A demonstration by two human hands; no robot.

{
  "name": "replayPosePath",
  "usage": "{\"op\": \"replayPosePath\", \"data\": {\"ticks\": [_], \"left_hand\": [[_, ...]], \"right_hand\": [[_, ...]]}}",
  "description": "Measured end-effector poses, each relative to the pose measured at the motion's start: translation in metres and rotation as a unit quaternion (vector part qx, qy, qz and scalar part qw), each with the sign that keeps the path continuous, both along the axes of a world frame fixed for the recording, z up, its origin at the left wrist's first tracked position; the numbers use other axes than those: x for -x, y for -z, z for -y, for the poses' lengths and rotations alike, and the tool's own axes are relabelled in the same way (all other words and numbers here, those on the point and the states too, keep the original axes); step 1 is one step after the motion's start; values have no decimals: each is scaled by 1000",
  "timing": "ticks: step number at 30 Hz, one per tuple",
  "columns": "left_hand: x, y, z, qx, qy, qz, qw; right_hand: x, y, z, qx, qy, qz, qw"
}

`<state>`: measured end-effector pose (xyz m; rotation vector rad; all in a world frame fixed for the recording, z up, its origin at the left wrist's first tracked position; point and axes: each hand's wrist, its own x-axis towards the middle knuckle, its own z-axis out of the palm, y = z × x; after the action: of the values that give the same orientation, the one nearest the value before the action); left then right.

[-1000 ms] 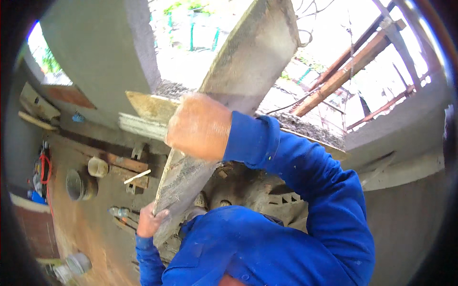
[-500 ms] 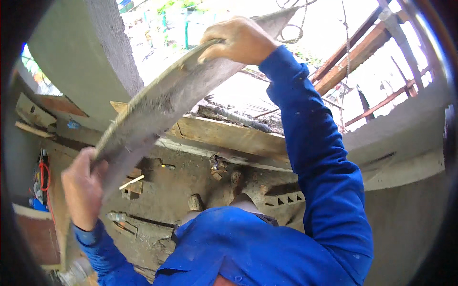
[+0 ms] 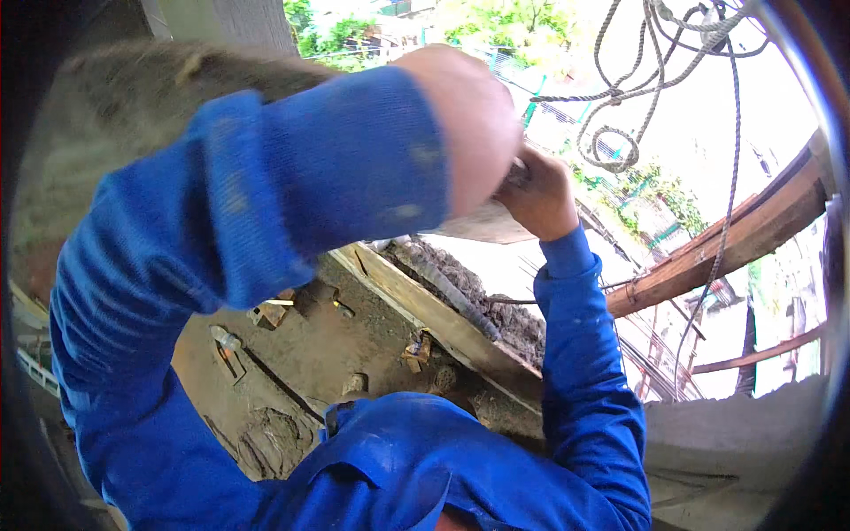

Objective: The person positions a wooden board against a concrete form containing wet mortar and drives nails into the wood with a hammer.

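Observation:
My left hand (image 3: 474, 133) is raised high at the centre, motion-blurred, its fingers hidden; its blue sleeve crosses the left half of the view. Just right of it and lower, my right hand (image 3: 540, 190) has its fingers wrapped on the edge of a rough, grimy board (image 3: 133, 102). The board stretches behind my left arm, blurred at the upper left, with part showing under my hands. Below it is a window sill with a wooden form strip (image 3: 425, 314) and a bed of rough mortar (image 3: 509, 323).
Coiled ropes (image 3: 611, 146) hang in the opening at the upper right, near a timber beam (image 3: 726, 248). The dirt floor below holds a plastic bottle (image 3: 226, 341), wood scraps (image 3: 416, 358) and a small tool (image 3: 341, 308). A concrete wall (image 3: 735, 451) stands at the lower right.
My left hand has risen from the lower left to the upper centre, swinging the board up. My right hand has moved rightward and down since half a second ago. The view has shifted toward the opening.

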<state>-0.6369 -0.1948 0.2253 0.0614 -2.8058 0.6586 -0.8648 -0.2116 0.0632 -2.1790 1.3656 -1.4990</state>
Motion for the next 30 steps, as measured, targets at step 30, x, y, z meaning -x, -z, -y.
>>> {"op": "replayPosePath", "data": {"ticks": [30], "left_hand": [[285, 49, 86, 128, 23, 130, 983]], "right_hand": [[177, 216, -45, -86, 229, 221, 944]]}}
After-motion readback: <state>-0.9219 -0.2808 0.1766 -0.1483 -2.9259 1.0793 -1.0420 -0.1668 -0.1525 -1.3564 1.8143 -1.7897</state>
